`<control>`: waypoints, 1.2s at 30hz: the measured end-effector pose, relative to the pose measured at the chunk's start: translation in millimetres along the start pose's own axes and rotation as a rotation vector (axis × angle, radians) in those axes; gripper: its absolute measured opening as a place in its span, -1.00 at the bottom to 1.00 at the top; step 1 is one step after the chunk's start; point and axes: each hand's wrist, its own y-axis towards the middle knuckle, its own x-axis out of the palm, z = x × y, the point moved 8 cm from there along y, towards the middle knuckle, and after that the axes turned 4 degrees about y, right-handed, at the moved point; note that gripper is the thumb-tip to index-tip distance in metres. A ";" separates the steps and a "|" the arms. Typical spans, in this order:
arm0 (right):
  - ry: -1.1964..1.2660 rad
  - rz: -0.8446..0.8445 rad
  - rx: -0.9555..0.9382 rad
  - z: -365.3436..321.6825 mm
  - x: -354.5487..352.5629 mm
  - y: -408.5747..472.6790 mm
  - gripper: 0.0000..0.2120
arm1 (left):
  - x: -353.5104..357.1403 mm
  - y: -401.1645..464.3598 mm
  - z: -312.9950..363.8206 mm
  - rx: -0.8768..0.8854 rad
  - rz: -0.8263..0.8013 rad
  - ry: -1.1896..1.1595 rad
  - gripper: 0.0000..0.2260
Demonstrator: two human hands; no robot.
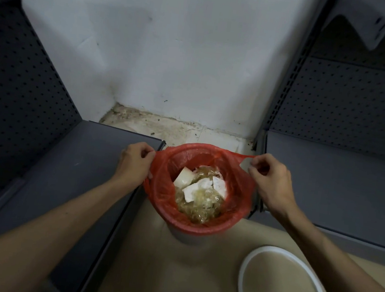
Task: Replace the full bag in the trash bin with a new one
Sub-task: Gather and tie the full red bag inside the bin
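The left hand (133, 160) pinches the red bag's (168, 191) left handle; the right hand (271, 178) pinches the right handle (246, 157), which is stretched out thin. Both grips are closed on the plastic. The one bag lines a pale bin (183, 236) that stands on the tan floor (146, 262), its mouth folded over the rim. Inside lies trash (198, 193): several white paper scraps on crumpled clear wrap. Two dark grey shelves flank the bin closely, one shelf (81, 168) under the left arm, the other (340, 185) under the right, each backed by a perforated panel. A white wall (178, 58) stands behind. One white ring (248, 261) lies on the floor near the bin, by the right forearm.
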 end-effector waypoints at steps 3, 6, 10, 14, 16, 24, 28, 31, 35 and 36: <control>-0.039 0.002 -0.018 -9.9 -0.8 1.4 -0.84 | -9.2 -0.2 6.8 0.007 0.047 -0.016 -0.87; -0.133 -0.025 0.082 -3.6 1.7 5.2 -0.61 | -17.9 1.9 10.9 0.001 0.044 -0.057 -0.89; -0.187 -0.070 0.246 4.8 0.6 5.5 -0.80 | -31.9 2.7 18.5 0.011 0.045 -0.068 -0.90; -0.102 -0.065 0.236 -5.8 -2.6 2.4 -0.78 | -38.9 0.7 26.6 -0.006 0.019 -0.090 -0.90; -0.080 -0.057 0.201 -15.8 -1.7 1.2 -0.78 | -42.2 -1.7 34.0 -0.004 0.025 -0.096 -0.90; 0.034 0.000 0.184 -52.3 -1.7 5.0 -0.75 | -57.7 0.9 59.6 -0.040 0.018 -0.088 -0.79; 0.227 -0.070 0.242 -62.7 11.0 0.8 -0.69 | -45.2 -4.8 65.8 -0.231 -0.129 -0.386 -0.67; 0.374 -0.133 0.244 -76.8 20.4 -1.4 -0.75 | -34.9 -10.3 92.9 -0.201 -0.275 -0.442 -0.77; 0.390 -0.223 0.189 -95.7 35.8 -8.7 -0.81 | -30.9 -12.2 122.2 -0.095 -0.244 -0.360 -0.94; 0.340 -0.243 0.176 -98.6 39.4 -10.0 -0.77 | -29.2 -12.8 126.7 -0.075 -0.232 -0.348 -0.94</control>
